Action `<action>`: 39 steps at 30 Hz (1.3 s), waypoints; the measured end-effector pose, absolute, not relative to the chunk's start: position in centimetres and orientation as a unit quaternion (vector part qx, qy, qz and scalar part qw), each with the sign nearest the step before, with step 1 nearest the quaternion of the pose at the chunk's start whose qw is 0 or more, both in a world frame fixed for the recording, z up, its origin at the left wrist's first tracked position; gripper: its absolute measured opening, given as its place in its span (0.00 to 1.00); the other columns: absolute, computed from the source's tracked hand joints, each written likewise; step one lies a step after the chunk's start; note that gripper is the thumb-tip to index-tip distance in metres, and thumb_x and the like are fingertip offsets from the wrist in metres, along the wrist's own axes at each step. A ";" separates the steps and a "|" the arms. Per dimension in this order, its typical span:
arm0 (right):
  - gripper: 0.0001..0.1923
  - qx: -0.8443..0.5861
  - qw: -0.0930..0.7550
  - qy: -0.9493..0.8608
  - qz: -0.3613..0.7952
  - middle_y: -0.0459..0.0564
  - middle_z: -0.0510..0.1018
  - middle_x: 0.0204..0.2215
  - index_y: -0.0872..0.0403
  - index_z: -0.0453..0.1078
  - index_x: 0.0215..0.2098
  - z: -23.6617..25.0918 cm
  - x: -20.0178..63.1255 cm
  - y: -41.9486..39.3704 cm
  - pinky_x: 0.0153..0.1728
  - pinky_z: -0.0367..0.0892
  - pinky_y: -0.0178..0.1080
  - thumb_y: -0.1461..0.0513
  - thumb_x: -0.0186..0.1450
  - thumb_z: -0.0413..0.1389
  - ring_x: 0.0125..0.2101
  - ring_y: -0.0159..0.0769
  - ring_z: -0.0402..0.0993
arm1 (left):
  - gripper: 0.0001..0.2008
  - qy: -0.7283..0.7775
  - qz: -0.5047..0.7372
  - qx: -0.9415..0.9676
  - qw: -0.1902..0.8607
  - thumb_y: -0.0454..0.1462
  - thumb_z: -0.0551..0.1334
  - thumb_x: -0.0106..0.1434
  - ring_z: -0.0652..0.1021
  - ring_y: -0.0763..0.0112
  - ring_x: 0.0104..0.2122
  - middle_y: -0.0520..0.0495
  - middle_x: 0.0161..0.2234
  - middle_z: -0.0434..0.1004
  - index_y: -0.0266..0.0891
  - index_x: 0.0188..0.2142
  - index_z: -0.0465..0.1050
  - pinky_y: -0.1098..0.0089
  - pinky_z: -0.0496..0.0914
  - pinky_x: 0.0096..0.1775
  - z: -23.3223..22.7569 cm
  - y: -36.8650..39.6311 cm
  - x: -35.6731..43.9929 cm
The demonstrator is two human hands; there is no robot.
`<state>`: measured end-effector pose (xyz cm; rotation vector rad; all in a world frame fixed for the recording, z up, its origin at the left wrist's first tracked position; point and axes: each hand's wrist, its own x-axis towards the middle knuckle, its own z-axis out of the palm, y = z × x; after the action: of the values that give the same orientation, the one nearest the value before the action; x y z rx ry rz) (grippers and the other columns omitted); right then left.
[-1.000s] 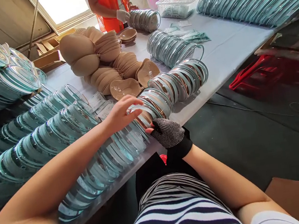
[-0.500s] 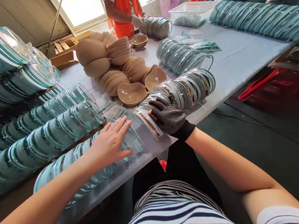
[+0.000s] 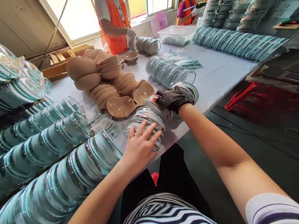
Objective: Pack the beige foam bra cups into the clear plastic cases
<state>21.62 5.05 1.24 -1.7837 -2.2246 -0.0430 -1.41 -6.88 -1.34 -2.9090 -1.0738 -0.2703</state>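
Observation:
My bare left hand presses flat with spread fingers against the near end of a short row of clear round plastic cases lying on the white table. My right hand, in a black dotted mesh glove, grips the far end of that same row. A long row of clear cases lies just left of my left hand. Beige bra cups lie open behind the short row.
Stacked rows of clear cases fill the left side. Another case row and paper cards lie mid-table. A person in an orange vest works at the far end beside a white basket. A red stool stands on the right.
My left hand left the long row and moved right onto the near end of the short row. My right hand slid farther along that row. The view tilted up.

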 end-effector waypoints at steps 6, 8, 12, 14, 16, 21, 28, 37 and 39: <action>0.20 -0.493 0.163 -0.854 0.032 0.54 0.80 0.45 0.52 0.75 0.49 -0.8 22.0 5.1 0.53 0.61 0.44 0.53 0.70 0.46 0.46 0.42 0.75 | 0.25 -0.216 -0.089 -0.971 -0.049 0.44 0.64 0.63 0.61 0.56 0.64 0.52 0.64 0.63 0.50 0.59 0.67 0.55 0.63 0.60 -0.3 -7.1 -2.6; 0.21 -0.449 0.223 -0.864 0.056 0.53 0.81 0.44 0.53 0.75 0.48 -1.0 23.3 5.3 0.52 0.63 0.41 0.52 0.70 0.46 0.46 0.40 0.75 | 0.26 -0.221 -0.097 -0.969 -0.055 0.46 0.64 0.62 0.63 0.58 0.64 0.51 0.65 0.61 0.52 0.60 0.66 0.55 0.64 0.59 -0.6 -7.6 -2.4; 0.24 -0.567 0.371 -0.736 0.019 0.57 0.77 0.51 0.57 0.71 0.54 -0.8 27.6 8.1 0.56 0.62 0.44 0.52 0.69 0.46 0.52 0.44 0.71 | 0.31 -0.236 -0.115 -0.963 -0.054 0.53 0.62 0.61 0.60 0.54 0.65 0.50 0.67 0.58 0.53 0.62 0.63 0.49 0.58 0.62 -1.5 -7.8 -1.3; 0.25 -0.638 0.360 -0.679 0.049 0.58 0.76 0.53 0.57 0.69 0.56 -1.1 29.2 9.6 0.56 0.62 0.47 0.51 0.68 0.49 0.53 0.46 0.70 | 0.33 -0.227 -0.114 -0.965 -0.062 0.55 0.61 0.61 0.56 0.50 0.67 0.48 0.67 0.56 0.51 0.63 0.61 0.42 0.50 0.64 -1.8 -7.7 -0.9; 0.26 -0.651 0.334 -0.673 0.111 0.57 0.76 0.51 0.57 0.69 0.56 -1.9 29.7 10.6 0.54 0.65 0.46 0.51 0.66 0.52 0.52 0.45 0.72 | 0.34 -0.226 -0.109 -0.964 -0.085 0.57 0.60 0.61 0.55 0.47 0.67 0.46 0.67 0.56 0.50 0.63 0.62 0.38 0.46 0.64 -1.7 -7.8 -1.0; 0.25 -0.602 0.332 -0.705 0.173 0.54 0.76 0.52 0.54 0.69 0.56 -3.2 28.4 11.4 0.54 0.65 0.44 0.51 0.65 0.53 0.51 0.42 0.73 | 0.38 -0.209 -0.080 -0.958 -0.181 0.61 0.57 0.59 0.53 0.47 0.68 0.44 0.68 0.52 0.51 0.65 0.58 0.40 0.49 0.64 1.2 -7.6 -1.9; 0.27 -0.605 0.345 -0.693 0.185 0.56 0.73 0.55 0.55 0.67 0.58 -2.4 28.2 11.8 0.58 0.62 0.47 0.50 0.66 0.52 0.55 0.43 0.69 | 0.45 -0.416 -0.178 -0.843 -0.292 0.57 0.57 0.63 0.43 0.53 0.69 0.34 0.71 0.38 0.39 0.70 0.41 0.49 0.49 0.66 2.0 2.5 0.9; 0.26 -0.576 0.381 -0.707 0.156 0.58 0.73 0.53 0.57 0.68 0.57 -4.4 27.1 10.9 0.59 0.60 0.48 0.53 0.65 0.52 0.55 0.45 0.67 | 0.55 -0.469 -0.163 -0.733 -0.465 0.57 0.62 0.58 0.38 0.55 0.69 0.33 0.71 0.29 0.33 0.70 0.32 0.54 0.41 0.67 -3.8 1.9 3.5; 0.26 -0.567 0.385 -0.711 0.156 0.58 0.74 0.51 0.58 0.69 0.55 -4.5 25.9 10.7 0.57 0.62 0.48 0.53 0.64 0.53 0.53 0.46 0.68 | 0.58 -0.488 -0.156 -0.719 -0.470 0.57 0.63 0.56 0.36 0.56 0.69 0.33 0.71 0.26 0.30 0.70 0.29 0.55 0.40 0.67 -3.7 0.9 3.0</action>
<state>25.92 10.68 -4.49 -1.4441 -1.8125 0.3977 3.00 0.86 -3.65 -3.3543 -2.2777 -0.7264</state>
